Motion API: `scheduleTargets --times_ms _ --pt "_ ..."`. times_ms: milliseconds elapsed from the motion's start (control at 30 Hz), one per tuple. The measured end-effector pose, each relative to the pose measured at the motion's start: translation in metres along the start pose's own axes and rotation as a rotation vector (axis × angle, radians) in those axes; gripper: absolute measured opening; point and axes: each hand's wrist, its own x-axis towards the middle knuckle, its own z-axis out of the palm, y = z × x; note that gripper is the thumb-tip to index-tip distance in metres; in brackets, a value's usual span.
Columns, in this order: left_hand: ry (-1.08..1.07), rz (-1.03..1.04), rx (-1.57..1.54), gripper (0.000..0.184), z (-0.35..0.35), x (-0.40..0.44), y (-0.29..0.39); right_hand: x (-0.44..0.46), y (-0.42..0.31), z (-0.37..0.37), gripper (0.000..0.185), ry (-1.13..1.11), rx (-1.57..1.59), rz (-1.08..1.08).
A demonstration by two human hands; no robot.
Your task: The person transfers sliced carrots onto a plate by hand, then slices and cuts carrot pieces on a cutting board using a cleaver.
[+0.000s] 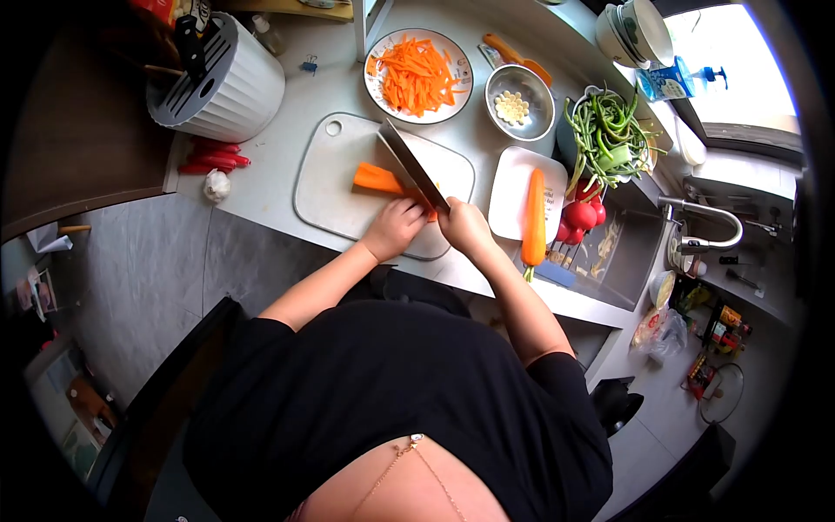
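A white cutting board (pixel 335 187) lies on the counter with a piece of carrot (pixel 377 178) on it. My left hand (pixel 396 228) is closed, its fingers pressed on the carrot beside the blade. The handle of a wide knife (pixel 410 163) is in my right hand (pixel 463 226), which is wrapped round it. The blade slants across the board, and small orange bits show under its near end. Behind the board stands a plate (pixel 371 85) of shredded carrot (pixel 416 76). On a white tray (pixel 509 193), right of the board, rests a whole carrot (pixel 534 217).
A metal bowl (pixel 541 103) holds peeled garlic. Green beans (pixel 609 130) and red radishes (pixel 580 215) are near the sink (pixel 622 248). At the left are a white knife holder (pixel 248 83), red peppers (pixel 211 158) and a garlic bulb (pixel 218 185).
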Motion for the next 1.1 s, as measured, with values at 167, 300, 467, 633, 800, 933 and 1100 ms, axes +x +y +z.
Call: scheduleTargets --times_ms 167,300,467,633,800,933,1100 --pt "-0.06 -0.046 0.013 0.025 0.01 -0.013 -0.003 -0.033 -0.003 -0.013 0.023 0.065 -0.005 -0.02" --pt "-0.063 -0.045 0.003 0.028 0.005 -0.009 -0.001 -0.043 0.002 -0.004 0.021 -0.032 -0.102 -0.006" --pt "-0.044 -0.057 -0.045 0.027 -0.005 0.002 0.004 -0.032 0.002 0.007 0.015 -0.054 -0.114 -0.016" --pt "-0.045 -0.076 -0.046 0.025 0.0 -0.001 0.002 -0.016 -0.003 0.024 0.015 0.016 -0.081 -0.029" --pt "-0.03 -0.049 -0.025 0.023 0.007 -0.008 0.003 -0.016 0.003 0.013 0.015 -0.003 -0.069 -0.029" --pt "-0.04 -0.03 0.055 0.023 0.006 -0.01 0.001 -0.041 0.011 0.008 0.016 -0.05 -0.101 0.049" --pt "-0.024 -0.034 0.056 0.023 -0.001 -0.005 0.005 -0.022 -0.002 0.013 0.018 0.016 0.008 0.061"
